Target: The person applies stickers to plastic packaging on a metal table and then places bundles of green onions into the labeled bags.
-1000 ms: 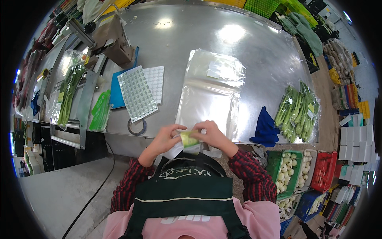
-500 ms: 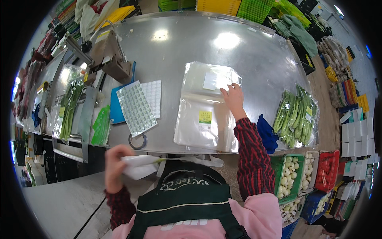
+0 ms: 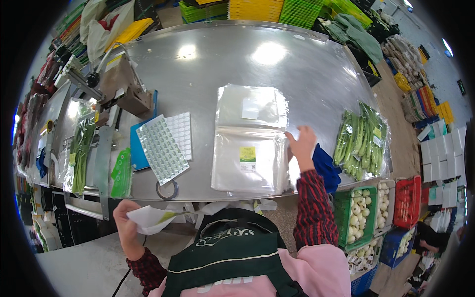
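My left hand [image 3: 124,218] is down below the table's front edge, gripping a white strip of backing paper [image 3: 153,219]. My right hand [image 3: 301,144] rests with fingers spread on the right edge of a stack of clear plastic bags [image 3: 250,161] lying on the steel table [image 3: 208,69]. The top bag carries a small green and yellow label [image 3: 247,154]. A second clear bag [image 3: 252,106] with a white label lies just beyond the stack.
Sheets of stickers [image 3: 163,146] and a tape roll [image 3: 167,189] lie left of the bags. Bagged green vegetables [image 3: 362,140] and a blue cloth [image 3: 327,168] are at the right. A sealing machine [image 3: 118,84] stands far left. Crates of white vegetables [image 3: 363,213] sit below right.
A second ago both hands were together at the table's edge with a small label. Now the label sits on the top bag, my right hand is at the stack, and my left hand has dropped with the backing paper.
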### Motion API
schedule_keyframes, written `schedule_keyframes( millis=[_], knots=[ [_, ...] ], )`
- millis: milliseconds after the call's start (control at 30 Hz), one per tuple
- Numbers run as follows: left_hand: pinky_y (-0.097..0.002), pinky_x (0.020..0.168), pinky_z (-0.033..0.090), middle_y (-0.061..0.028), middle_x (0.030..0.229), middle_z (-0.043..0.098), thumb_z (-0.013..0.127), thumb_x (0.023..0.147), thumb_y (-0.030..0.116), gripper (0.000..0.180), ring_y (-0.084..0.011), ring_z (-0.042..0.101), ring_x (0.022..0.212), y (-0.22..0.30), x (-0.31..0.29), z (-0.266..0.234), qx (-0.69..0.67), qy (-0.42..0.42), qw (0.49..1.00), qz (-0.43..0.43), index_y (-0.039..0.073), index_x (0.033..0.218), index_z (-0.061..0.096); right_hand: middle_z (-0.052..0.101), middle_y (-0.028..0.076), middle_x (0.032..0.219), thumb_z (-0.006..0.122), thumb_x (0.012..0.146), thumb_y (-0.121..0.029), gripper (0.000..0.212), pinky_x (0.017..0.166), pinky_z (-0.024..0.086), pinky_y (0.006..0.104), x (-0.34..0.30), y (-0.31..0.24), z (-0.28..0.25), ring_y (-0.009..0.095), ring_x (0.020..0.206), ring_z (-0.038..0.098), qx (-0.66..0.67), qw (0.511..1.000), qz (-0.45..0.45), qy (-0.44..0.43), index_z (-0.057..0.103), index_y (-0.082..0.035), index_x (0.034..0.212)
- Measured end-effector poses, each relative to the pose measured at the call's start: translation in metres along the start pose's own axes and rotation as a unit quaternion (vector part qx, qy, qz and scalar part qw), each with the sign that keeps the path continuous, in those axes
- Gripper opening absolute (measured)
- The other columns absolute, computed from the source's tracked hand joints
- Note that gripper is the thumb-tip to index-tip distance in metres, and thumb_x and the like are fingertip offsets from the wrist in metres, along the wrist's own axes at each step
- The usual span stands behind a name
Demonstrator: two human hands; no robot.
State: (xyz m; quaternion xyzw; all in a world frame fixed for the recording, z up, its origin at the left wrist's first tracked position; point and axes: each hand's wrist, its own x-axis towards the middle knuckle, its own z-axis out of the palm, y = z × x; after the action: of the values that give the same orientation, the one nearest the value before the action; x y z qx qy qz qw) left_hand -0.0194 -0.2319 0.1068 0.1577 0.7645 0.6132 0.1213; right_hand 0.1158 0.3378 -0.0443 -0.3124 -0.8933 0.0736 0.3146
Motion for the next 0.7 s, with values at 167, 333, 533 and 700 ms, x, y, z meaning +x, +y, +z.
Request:
schedule_keyframes(
  millis=[167, 333, 533, 700],
  knots=[
    [-0.0243, 0.061, 0.044, -0.0044, 0.068, 0.061, 0.059, 0.067, -0.005, 0.011, -0.0083, 0.058, 0.066, -0.004, 0.018, 0.060, 0.157, -0.109, 0.981, 0.007, -0.002, 0.077, 0.061, 0.067, 0.013, 0.079, 0.083, 0.066, -0.038, 0.040, 0.067, 0.049, 0.0424, -0.086, 0.126, -0.087, 0.032, 0.077, 0.066, -0.212, 0.927, 0.192, -0.242, 0.062, -0.006, 0.078],
    [-0.0275, 0.058, 0.045, -0.0107, 0.064, 0.061, 0.057, 0.075, 0.002, 0.009, -0.0100, 0.058, 0.063, -0.013, 0.029, 0.097, 0.131, -0.194, 0.972, 0.026, -0.004, 0.081, 0.061, 0.066, 0.014, 0.085, 0.080, 0.071, -0.018, 0.027, 0.069, 0.051, 0.0410, -0.089, 0.128, -0.098, 0.034, 0.078, 0.064, -0.088, 0.974, 0.033, -0.206, 0.065, -0.004, 0.089],
    [-0.0319, 0.059, 0.047, -0.0171, 0.068, 0.062, 0.058, 0.083, 0.007, 0.012, -0.0198, 0.061, 0.061, -0.017, 0.022, 0.136, 0.147, -0.302, 0.942, -0.014, -0.003, 0.086, 0.064, 0.060, 0.010, 0.089, 0.081, 0.066, -0.021, 0.039, 0.072, 0.050, 0.0404, -0.076, -0.034, -0.040, 0.031, 0.081, 0.060, 0.219, 0.921, -0.119, -0.300, 0.065, -0.009, 0.099],
    [-0.0323, 0.067, 0.049, -0.0182, 0.080, 0.066, 0.059, 0.081, 0.006, 0.015, -0.0254, 0.064, 0.070, -0.010, 0.010, 0.145, 0.105, -0.305, 0.946, 0.008, -0.002, 0.093, 0.064, 0.058, 0.006, 0.082, 0.079, 0.071, -0.019, 0.015, 0.066, 0.047, 0.0341, -0.071, -0.025, -0.010, 0.023, 0.072, 0.057, 0.288, 0.867, -0.013, -0.406, 0.069, -0.009, 0.075]
  ],
)
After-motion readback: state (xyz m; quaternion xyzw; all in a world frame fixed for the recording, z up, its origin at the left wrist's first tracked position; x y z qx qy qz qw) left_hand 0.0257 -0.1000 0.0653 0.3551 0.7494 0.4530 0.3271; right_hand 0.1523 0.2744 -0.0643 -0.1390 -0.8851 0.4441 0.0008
